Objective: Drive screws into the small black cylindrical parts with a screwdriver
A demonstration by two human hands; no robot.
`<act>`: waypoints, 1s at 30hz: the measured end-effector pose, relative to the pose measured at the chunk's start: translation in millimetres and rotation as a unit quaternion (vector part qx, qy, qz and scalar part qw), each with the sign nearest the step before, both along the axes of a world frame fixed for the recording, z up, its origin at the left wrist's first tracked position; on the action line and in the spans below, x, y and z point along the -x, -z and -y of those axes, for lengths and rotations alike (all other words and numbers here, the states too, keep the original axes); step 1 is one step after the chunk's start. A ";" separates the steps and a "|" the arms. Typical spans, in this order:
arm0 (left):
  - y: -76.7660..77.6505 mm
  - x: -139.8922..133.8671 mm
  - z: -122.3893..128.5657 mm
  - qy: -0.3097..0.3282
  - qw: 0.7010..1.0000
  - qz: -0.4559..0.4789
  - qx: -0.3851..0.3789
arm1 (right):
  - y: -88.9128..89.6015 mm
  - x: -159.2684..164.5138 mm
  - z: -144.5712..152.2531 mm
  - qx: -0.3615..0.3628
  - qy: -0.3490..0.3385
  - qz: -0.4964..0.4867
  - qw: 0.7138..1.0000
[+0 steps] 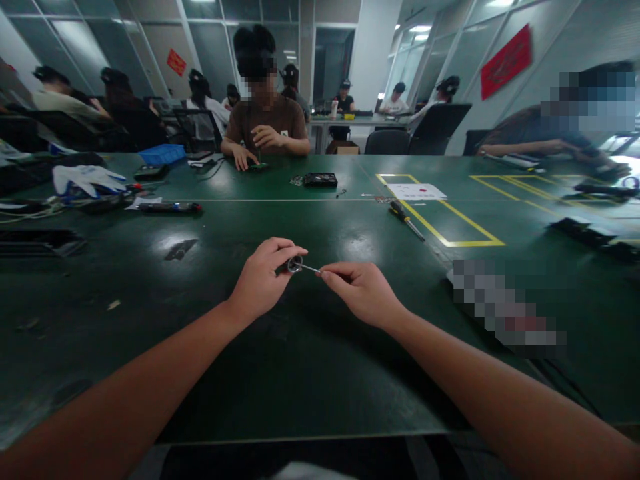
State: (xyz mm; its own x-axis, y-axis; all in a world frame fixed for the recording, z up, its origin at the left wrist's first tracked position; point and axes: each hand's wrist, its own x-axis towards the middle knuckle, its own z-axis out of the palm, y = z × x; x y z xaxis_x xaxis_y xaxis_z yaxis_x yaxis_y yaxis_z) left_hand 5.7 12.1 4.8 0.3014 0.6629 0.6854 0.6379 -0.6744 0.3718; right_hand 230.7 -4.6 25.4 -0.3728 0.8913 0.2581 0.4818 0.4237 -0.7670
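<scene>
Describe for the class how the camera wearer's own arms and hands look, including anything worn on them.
The left hand and right hand are bare, without gloves. The left forearm and right forearm show no sleeve, watch, cable or clear marking; both widen towards the elbow.
</scene>
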 end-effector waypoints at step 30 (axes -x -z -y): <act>1.5 -1.3 -2.3 -0.017 1.000 -0.011 0.021 | -0.8 1.8 5.4 -0.040 0.029 0.029 0.998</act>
State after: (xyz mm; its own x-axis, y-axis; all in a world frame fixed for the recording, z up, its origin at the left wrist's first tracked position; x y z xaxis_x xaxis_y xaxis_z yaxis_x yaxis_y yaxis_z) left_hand 7.1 14.4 3.3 0.2940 0.7010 0.6497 0.6684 -0.6367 0.3845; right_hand 228.9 -10.0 26.1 -0.3377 0.8891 0.3091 0.5496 0.4529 -0.7021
